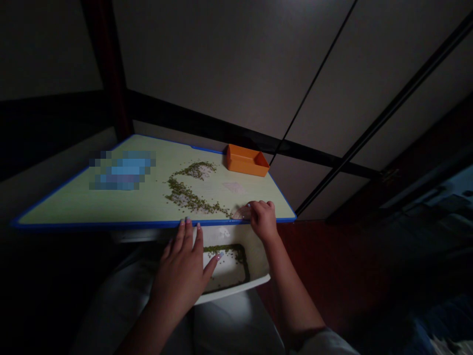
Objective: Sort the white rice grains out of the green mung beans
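Left hand [181,273] was open, empty, fingertips at board's [148,207] near edge, above white tub [254,256]. Green grains [185,195] curved beyond it, long tail slanting nearward-right, tip just left of right hand [262,217], fingers curled; couldn't tell if gripping.

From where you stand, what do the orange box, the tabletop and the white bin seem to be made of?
The orange box looks like matte plastic, judging by its thin, evenly coloured walls, though coated card is possible. The tabletop seems smooth laminate, being flat and evenly pale; painted board could look alike. The white bin, with rounded corners and soft sheen, is probably moulded plastic.
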`<state>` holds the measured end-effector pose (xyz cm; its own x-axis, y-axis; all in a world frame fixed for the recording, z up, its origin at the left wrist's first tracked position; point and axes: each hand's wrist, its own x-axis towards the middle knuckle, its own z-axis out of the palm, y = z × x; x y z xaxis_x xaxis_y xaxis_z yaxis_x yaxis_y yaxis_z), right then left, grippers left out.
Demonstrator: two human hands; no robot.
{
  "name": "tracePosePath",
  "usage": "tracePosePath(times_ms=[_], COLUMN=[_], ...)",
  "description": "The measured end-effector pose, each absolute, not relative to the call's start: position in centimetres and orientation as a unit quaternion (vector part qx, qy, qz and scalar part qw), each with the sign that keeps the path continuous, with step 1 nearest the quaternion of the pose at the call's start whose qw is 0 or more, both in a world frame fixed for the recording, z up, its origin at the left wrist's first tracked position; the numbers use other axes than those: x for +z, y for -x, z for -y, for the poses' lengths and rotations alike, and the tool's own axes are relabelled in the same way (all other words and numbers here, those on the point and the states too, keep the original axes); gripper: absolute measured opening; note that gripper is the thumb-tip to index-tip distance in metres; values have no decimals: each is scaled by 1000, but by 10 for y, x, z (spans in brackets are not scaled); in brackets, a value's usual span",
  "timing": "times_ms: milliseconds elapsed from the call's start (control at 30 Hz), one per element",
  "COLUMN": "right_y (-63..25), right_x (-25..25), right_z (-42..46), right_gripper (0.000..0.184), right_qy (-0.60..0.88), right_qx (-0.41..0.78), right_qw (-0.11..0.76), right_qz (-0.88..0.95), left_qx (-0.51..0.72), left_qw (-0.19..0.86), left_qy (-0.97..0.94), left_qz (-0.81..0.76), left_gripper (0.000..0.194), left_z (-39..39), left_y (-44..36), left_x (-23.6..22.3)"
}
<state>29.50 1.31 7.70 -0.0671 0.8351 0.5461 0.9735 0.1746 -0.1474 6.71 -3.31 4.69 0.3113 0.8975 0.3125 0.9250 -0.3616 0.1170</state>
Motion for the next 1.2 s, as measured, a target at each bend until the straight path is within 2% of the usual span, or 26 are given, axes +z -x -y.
tracePosePath(times_ms=[1200], right_y=[-293], right_x=[79], right_z=[-13], right_gripper=[22], right_qy=[639], right_qx=[-141], right_qw=[250], right_qz=[714], left_qx=[-161], left_qw=[36], left_qy=[808], left_qz=[565], left_gripper=[75], left_z=[35], left_y=[-67], left_x=[50])
